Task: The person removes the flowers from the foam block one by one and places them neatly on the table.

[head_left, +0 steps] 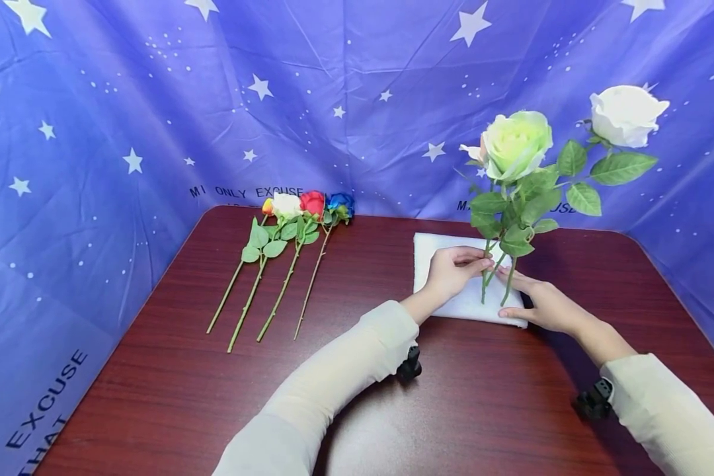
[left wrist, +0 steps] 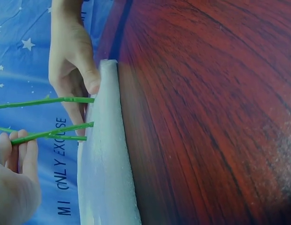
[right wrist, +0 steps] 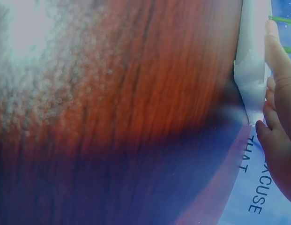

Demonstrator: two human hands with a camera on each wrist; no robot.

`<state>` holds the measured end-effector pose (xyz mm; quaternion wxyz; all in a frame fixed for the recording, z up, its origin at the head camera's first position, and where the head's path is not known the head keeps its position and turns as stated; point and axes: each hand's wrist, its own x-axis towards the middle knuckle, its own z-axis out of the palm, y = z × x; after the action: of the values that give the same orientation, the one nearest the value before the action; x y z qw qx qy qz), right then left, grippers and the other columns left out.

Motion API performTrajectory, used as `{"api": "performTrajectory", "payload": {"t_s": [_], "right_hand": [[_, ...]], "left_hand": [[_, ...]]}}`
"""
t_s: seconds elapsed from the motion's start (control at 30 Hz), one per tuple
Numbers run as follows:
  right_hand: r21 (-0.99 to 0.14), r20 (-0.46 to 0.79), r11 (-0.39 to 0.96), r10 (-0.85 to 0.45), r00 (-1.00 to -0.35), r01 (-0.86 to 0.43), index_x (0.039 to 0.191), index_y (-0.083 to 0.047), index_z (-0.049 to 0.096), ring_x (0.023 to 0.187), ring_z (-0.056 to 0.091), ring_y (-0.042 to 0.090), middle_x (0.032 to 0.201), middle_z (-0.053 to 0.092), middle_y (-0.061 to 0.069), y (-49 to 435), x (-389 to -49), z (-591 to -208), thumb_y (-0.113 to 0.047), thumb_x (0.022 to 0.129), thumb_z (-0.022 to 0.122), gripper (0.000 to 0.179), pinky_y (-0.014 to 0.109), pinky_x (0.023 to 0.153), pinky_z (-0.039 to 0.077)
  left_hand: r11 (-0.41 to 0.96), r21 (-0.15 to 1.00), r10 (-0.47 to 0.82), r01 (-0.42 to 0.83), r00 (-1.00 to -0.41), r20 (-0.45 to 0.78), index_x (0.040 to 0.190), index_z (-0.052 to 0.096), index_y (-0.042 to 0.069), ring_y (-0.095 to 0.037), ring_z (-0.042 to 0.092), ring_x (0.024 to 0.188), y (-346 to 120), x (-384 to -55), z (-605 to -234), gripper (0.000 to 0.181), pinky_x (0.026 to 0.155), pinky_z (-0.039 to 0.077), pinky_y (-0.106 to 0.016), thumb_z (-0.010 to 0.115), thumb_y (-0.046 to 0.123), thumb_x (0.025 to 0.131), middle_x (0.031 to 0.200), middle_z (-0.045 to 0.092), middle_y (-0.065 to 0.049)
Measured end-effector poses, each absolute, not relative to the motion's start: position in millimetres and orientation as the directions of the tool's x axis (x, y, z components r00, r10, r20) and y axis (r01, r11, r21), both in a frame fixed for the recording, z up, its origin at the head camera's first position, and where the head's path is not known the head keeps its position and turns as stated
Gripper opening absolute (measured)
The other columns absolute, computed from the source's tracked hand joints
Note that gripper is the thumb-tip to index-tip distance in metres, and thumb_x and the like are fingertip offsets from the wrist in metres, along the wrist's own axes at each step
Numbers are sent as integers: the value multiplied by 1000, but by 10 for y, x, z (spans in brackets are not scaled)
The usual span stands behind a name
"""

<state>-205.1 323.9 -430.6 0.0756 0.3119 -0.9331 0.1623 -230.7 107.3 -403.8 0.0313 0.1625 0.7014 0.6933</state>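
A white foam block (head_left: 426,254) lies on the table with three green rose stems meeting its top. Above it rise a pale green rose (head_left: 517,145), a white rose (head_left: 627,116) leaning right, and a pinkish bloom (head_left: 473,153) partly hidden behind the green one. My left hand (head_left: 452,272) pinches a rose stem (left wrist: 51,133) between thumb and fingers, a short way above the foam. Fingers extended, my right hand (head_left: 547,305) rests on the foam's right side, thumb (right wrist: 261,131) by its near corner, close to the stems.
To the left on the dark red wood table (head_left: 357,291) lie several more stems: an orange-yellow bloom (head_left: 268,207), a white rose (head_left: 287,205), a red rose (head_left: 313,203) and a blue rose (head_left: 341,203). A blue star-patterned cloth (head_left: 345,99) hangs around the table.
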Motion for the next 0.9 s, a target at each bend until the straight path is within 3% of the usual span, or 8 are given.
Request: {"api": "performTrajectory", "payload": {"t_s": [0.23, 0.5, 0.73, 0.9], "right_hand": [[-261, 250, 746, -560, -789, -612, 133, 6, 52, 119, 54, 48, 134, 54, 30, 3242, -2044, -4309, -30, 71, 83, 78, -10, 100, 6], [-250, 259, 745, -565, -784, -619, 132, 6, 53, 118, 55, 47, 133, 55, 29, 3240, -2049, -4314, -30, 71, 83, 77, -11, 99, 5], [-237, 247, 754, -563, -788, -613, 133, 2, 54, 131, 46, 29, 137, 53, 28, 3253, -2041, -4300, -32, 72, 82, 75, -10, 100, 6], [-250, 248, 750, -562, -789, -613, 132, 4, 55, 123, 52, 45, 135, 53, 30, 3251, -2038, -4307, -31, 72, 82, 74, -10, 100, 5]], "left_hand": [[-56, 988, 209, 145, -966, 154, 100, 72, -7, -33, 73, 87, 1111, -2299, -4041, 19, 66, 59, -13, 72, 4, 84, 99, 73, -22], [-254, 967, 158, 9, -986, 51, 98, 70, -13, -42, 70, 89, 1125, -2302, -4012, 20, 69, 63, -26, 73, -3, 81, 95, 70, -30], [-254, 967, 129, -2, -991, 31, 99, 70, -13, -41, 70, 89, 1101, -2315, -4006, 20, 69, 63, -25, 72, -2, 82, 92, 70, -31], [-237, 971, 132, 24, -990, 57, 100, 69, -14, -42, 70, 89, 1087, -2315, -4019, 20, 70, 63, -24, 70, -3, 83, 93, 69, -32]]}}
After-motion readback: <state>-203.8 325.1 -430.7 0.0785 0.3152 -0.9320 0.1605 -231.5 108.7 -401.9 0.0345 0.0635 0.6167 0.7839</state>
